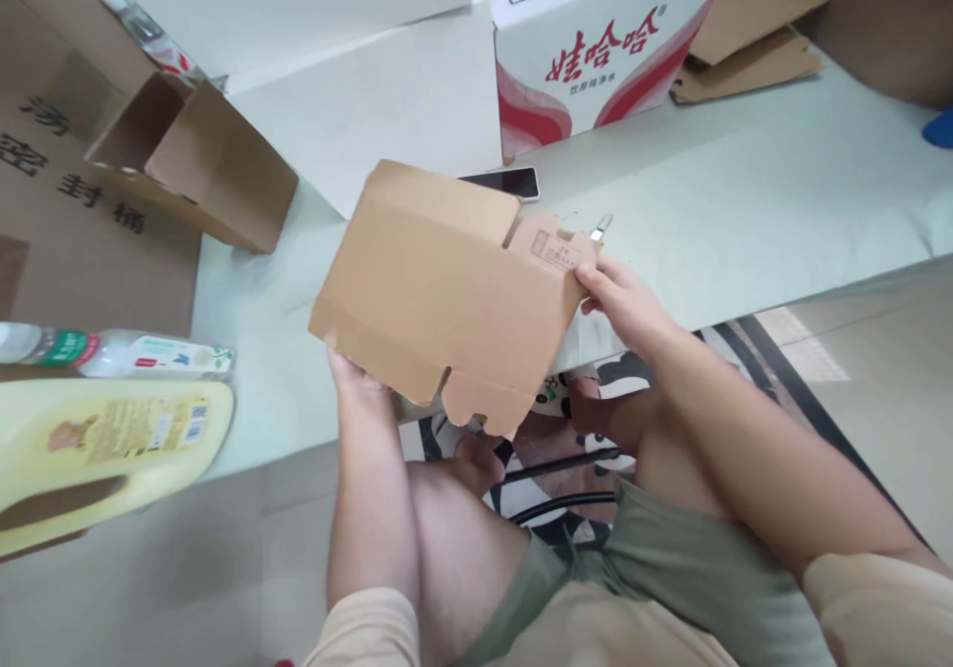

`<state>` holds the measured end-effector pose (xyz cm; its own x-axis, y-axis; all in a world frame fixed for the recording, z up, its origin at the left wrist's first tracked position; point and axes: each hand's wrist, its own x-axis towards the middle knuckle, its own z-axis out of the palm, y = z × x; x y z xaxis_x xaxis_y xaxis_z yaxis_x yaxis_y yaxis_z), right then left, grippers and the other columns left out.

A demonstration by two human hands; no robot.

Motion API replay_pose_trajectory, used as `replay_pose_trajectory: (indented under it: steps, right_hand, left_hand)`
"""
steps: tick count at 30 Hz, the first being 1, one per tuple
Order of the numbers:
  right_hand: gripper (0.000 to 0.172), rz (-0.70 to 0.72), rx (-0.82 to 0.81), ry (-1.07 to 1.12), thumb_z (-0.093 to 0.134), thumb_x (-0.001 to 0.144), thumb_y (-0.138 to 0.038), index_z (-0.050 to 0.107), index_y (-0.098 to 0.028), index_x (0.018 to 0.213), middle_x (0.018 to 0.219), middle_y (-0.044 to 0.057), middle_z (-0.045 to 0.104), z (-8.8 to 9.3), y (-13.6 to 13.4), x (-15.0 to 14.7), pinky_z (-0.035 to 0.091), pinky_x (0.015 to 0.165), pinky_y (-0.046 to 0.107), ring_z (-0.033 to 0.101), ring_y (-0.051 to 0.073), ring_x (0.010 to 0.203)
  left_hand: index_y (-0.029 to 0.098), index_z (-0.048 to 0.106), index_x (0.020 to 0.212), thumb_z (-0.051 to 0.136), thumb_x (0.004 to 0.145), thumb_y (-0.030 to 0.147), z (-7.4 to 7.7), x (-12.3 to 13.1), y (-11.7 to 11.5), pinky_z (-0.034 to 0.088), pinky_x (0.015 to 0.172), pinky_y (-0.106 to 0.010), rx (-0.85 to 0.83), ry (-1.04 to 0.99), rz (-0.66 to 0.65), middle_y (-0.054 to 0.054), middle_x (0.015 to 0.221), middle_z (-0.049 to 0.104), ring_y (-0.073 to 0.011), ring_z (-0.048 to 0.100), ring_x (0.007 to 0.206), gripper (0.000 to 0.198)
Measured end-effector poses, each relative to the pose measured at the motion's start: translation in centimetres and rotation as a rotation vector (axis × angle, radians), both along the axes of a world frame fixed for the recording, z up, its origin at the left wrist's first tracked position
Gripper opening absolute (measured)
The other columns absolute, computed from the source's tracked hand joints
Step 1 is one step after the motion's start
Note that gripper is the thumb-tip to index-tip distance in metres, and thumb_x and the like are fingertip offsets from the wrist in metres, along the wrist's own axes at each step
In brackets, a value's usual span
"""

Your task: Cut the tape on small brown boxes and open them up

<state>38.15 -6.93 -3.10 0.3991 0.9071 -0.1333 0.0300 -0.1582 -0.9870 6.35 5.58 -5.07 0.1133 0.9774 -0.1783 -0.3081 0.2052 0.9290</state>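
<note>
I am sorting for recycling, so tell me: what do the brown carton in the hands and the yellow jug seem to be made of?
Brown carton: cardboard, matte, judging by crease lines and cut tabs. Yellow jug: probably moulded plastic, smooth, faintly shiny, with rounded edges.

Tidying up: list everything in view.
Flat carton: 1, brown, held
Open box: 1, brown, left
Large carton: 1, brown, left
Printed box: 1, white/red, back
Panels: several, white, top
Cardboard: 2+, brown, right
Phone: 1, black, centre
Metal piece: 1, silver, centre
Bottles: 2, clear, left
Jug: 1, yellow, left
Something: 1, blue, right
Table: 1, greenish, centre
Mat: 1, patterned, floor
Clothes: 2, olive/beige, bottom
Left hand, right hand: 2, bare, on carton
</note>
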Motion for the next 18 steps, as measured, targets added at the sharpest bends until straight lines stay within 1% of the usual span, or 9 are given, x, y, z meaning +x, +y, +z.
replay_pose_trajectory:
  steps: [2,3,5,7,9,10,13,16,18]
  right_hand:
    - [0.053,0.049,-0.015,0.178,0.073,0.071,-0.070,0.066,-0.020,0.088,0.080,0.005,0.069,-0.2,0.2,-0.3,0.044,0.050,0.027,0.060,0.016,0.063]
    - [0.054,0.031,-0.007,0.241,0.075,0.069,-0.070,0.068,-0.020,0.089,0.080,0.005,0.070,-0.3,0.3,-0.4,0.045,0.050,0.027,0.062,0.017,0.064]
    - [0.052,-0.045,0.020,0.322,0.078,0.069,-0.065,0.070,-0.021,0.095,0.086,0.006,0.074,-0.5,0.6,-0.6,0.051,0.055,0.029,0.068,0.021,0.075]
    - [0.047,-0.099,0.035,0.363,0.079,0.070,-0.058,0.071,-0.022,0.099,0.092,0.007,0.076,-0.5,1.0,-0.7,0.056,0.060,0.032,0.072,0.024,0.083]
    - [0.044,-0.115,0.031,0.388,0.080,0.070,-0.053,0.071,-0.021,0.099,0.090,0.006,0.077,-0.5,1.2,-0.7,0.058,0.062,0.034,0.073,0.025,0.082]
    - [0.043,-0.116,0.032,0.397,0.080,0.070,-0.052,0.071,-0.021,0.098,0.089,0.006,0.076,-0.5,1.4,-0.8,0.059,0.063,0.035,0.073,0.024,0.081]
    - [0.038,-0.150,0.050,0.423,0.078,0.072,-0.048,0.071,-0.021,0.098,0.088,0.004,0.076,-0.5,1.6,-1.0,0.062,0.072,0.036,0.073,0.023,0.084]
    - [0.034,-0.238,0.051,0.468,0.076,0.075,-0.047,0.071,-0.021,0.097,0.093,0.003,0.077,-0.8,1.7,-1.1,0.063,0.080,0.034,0.074,0.022,0.090]
    - [0.034,-0.283,0.053,0.485,0.075,0.076,-0.048,0.070,-0.021,0.096,0.095,0.004,0.077,-1.0,1.8,-0.9,0.063,0.082,0.033,0.074,0.022,0.091]
  left_hand:
    - [0.031,0.066,0.076,0.071,0.068,0.072,0.1,0.8,0.0,0.059,0.085,-0.046,-0.020,0.002,-0.011,0.000,0.084,0.077,-0.0319,0.066,0.112,0.043]
    - [0.031,0.066,0.078,0.072,0.067,0.071,0.1,1.1,-0.1,0.059,0.087,-0.047,-0.022,-0.002,-0.014,-0.001,0.087,0.077,-0.0317,0.066,0.113,0.042]
    - [0.029,0.067,0.084,0.068,0.071,0.070,0.3,1.8,-0.3,0.058,0.094,-0.047,0.033,0.005,-0.020,-0.003,0.096,0.077,-0.0308,0.066,0.116,0.043]
    - [0.027,0.067,0.092,0.062,0.076,0.071,0.5,2.1,-0.4,0.055,0.101,-0.047,0.132,0.032,-0.022,-0.007,0.105,0.077,-0.0303,0.066,0.121,0.047]
    - [0.027,0.068,0.100,0.055,0.079,0.072,0.6,2.3,-0.5,0.054,0.104,-0.046,0.213,0.057,-0.022,-0.010,0.112,0.076,-0.0300,0.065,0.124,0.052]
    - [0.026,0.069,0.102,0.053,0.081,0.072,0.7,2.3,-0.5,0.054,0.105,-0.046,0.228,0.054,-0.022,-0.010,0.114,0.075,-0.0298,0.065,0.125,0.052]
    - [0.024,0.071,0.103,0.055,0.083,0.063,0.7,2.2,-0.3,0.055,0.104,-0.043,0.187,-0.040,0.019,-0.009,0.112,0.076,-0.0284,0.067,0.121,0.045]
    - [0.019,0.072,0.101,0.063,0.082,0.043,0.3,1.8,0.0,0.058,0.098,-0.038,0.070,-0.157,0.055,-0.008,0.102,0.078,-0.0263,0.072,0.110,0.032]
    - [0.018,0.073,0.102,0.066,0.078,0.032,-0.2,1.2,0.0,0.059,0.097,-0.037,0.004,-0.193,0.046,-0.008,0.099,0.079,-0.0254,0.073,0.105,0.029]
